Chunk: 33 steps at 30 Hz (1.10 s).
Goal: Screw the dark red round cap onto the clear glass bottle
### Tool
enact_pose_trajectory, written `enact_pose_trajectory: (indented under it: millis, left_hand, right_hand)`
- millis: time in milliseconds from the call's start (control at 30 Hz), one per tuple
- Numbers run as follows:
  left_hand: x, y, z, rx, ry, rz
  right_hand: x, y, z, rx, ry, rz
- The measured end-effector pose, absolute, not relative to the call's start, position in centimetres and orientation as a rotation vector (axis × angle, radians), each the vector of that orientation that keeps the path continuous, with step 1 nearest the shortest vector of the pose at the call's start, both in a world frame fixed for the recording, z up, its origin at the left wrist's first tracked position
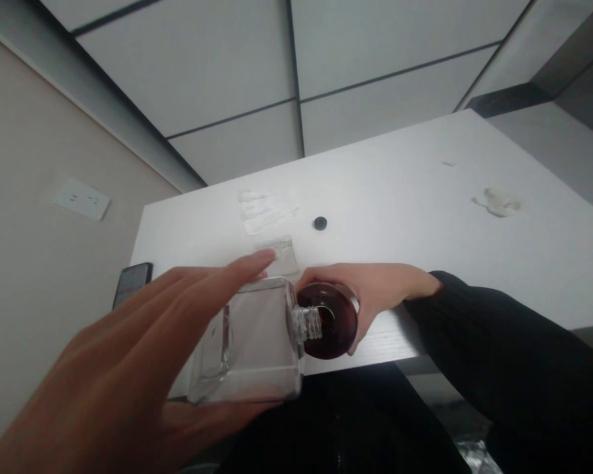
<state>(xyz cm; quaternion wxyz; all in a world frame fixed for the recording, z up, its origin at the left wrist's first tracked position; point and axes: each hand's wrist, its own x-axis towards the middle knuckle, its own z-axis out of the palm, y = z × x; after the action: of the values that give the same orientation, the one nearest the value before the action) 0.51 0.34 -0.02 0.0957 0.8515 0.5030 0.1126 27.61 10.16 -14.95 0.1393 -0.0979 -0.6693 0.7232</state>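
Note:
My left hand (143, 355) is closed around a clear square-sided bottle (261, 336), tipped on its side with the threaded neck pointing right. The bottle has no cap on and looks clear inside; I cannot tell how much liquid it holds. My right hand (375, 289) grips a round, dark reddish-brown glass container (338, 329) at the table's front edge. The bottle's neck overlaps the container's top in view; whether the two touch I cannot tell. Beyond the hands, a small black cap (319, 223) lies on the white table (385, 197).
A clear plastic piece (285, 255) and a thin crinkled white sheet (264, 210) lie behind the bottle. A phone (131, 283) rests at the left edge. Crumpled tissue (499, 201) and a small scrap (448, 163) are at the right. White panels (227, 66) stand behind the table.

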Motion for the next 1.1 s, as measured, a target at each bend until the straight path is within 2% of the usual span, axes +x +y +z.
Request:
enact_pose_trajectory:
  millis: [1100]
  left_hand:
    - [0.60,0.41,0.26,2.661,1.501,0.286]
  right_hand:
    - [27.77,10.30,-15.20,-0.284,-1.974,2.061]
